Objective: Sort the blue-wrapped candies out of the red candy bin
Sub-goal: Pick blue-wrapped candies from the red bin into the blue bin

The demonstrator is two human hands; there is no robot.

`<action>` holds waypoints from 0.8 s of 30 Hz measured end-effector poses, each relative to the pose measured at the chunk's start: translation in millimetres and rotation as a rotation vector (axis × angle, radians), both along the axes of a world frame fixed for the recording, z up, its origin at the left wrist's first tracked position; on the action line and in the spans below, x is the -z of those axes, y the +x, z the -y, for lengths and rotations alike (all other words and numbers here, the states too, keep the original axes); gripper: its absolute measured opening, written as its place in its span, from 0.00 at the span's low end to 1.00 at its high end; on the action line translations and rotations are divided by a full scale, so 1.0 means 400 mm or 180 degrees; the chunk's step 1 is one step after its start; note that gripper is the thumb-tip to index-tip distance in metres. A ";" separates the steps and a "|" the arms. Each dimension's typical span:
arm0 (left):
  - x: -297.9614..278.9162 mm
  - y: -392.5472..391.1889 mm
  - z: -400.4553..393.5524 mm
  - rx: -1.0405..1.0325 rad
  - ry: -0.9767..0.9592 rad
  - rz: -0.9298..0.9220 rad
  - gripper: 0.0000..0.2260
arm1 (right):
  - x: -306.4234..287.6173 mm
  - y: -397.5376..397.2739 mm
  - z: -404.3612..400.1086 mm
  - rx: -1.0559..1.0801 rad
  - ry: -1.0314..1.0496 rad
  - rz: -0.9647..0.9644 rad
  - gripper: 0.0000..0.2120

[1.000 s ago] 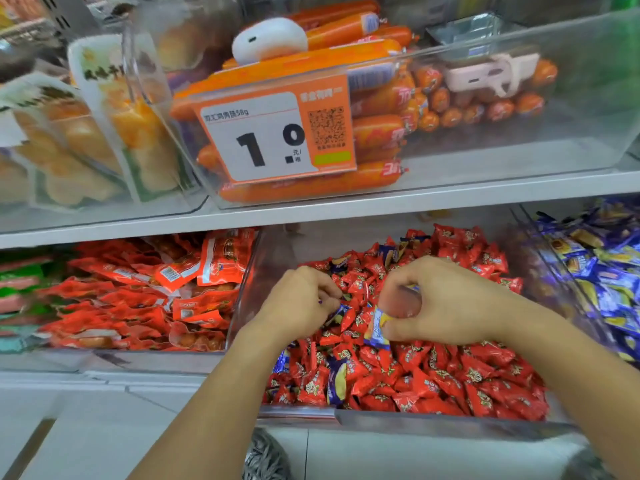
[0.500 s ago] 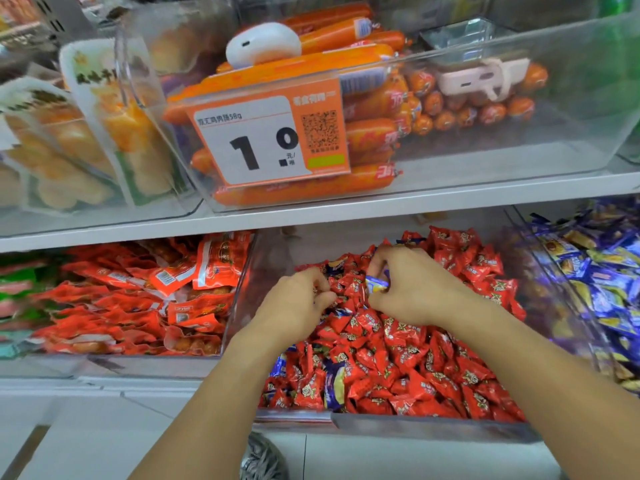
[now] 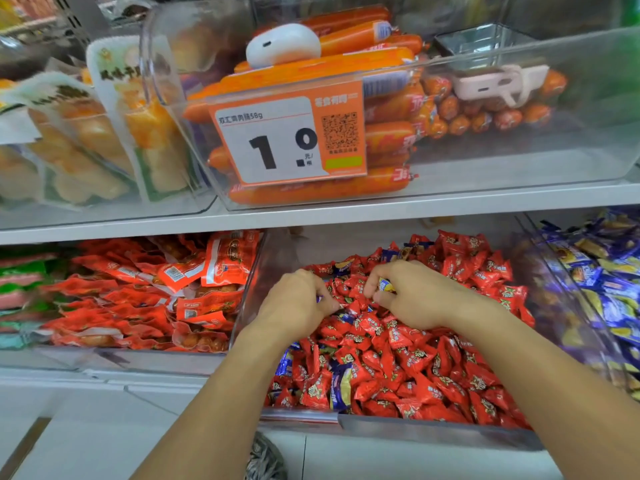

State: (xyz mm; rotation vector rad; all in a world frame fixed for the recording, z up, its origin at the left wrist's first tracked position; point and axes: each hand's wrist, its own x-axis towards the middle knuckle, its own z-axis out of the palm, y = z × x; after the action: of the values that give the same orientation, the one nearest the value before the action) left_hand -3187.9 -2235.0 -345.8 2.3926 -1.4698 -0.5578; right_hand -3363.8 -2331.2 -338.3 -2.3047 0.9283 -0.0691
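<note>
Blue-wrapped candies (image 3: pixel 340 385) lay scattered among red ones in the clear red candy bin (image 3: pixel 433 434) on the lower shelf. Further in, the left hand (image 3: pixel 297 303) curled into the pile, its hold hidden, while the right hand (image 3: pixel 412 293) pinched a blue-and-yellow candy (image 3: pixel 385 285). Above sat a sausage bin's price tag (image 3: pixel 287 140).

Both forearms reach forward toward 12 o'clock. The left hand (image 3: pixel 294 303) curls knuckles-up; the right hand (image 3: pixel 412 292) curls at its 3 o'clock, fingertips pinching.
</note>
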 end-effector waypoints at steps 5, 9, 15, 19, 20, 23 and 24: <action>0.011 -0.024 -0.006 0.0476 0.0307 -0.0164 0.09 | 0.025 0.044 -0.008 -0.0106 -0.0531 -0.0478 0.08; 0.004 -0.020 -0.004 0.0466 0.0167 -0.0136 0.04 | 0.028 0.058 0.008 -0.0100 -0.0652 -0.0958 0.20; 0.003 -0.014 -0.009 0.0374 0.0068 0.0019 0.07 | 0.032 0.048 0.021 -0.0033 -0.0442 -0.0626 0.09; -0.012 0.000 -0.011 0.0197 -0.0062 -0.0176 0.11 | 0.017 0.029 0.034 0.0197 0.0166 -0.0134 0.09; -0.016 -0.001 -0.013 0.0171 -0.0078 -0.0252 0.11 | 0.016 0.025 0.036 0.0276 0.0252 -0.0004 0.08; -0.023 -0.009 -0.017 0.0141 -0.0160 -0.0455 0.08 | 0.002 0.012 0.032 0.0473 0.0468 0.0336 0.05; -0.023 -0.012 -0.015 0.0118 -0.0193 -0.0542 0.09 | 0.000 0.008 0.032 0.0475 0.0479 0.0400 0.04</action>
State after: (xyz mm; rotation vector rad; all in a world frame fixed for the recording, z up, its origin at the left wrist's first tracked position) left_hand -3192.6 -2228.8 -336.5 2.2162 -1.4391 -0.6969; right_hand -3360.7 -2343.9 -338.2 -2.0664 1.0041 -0.1983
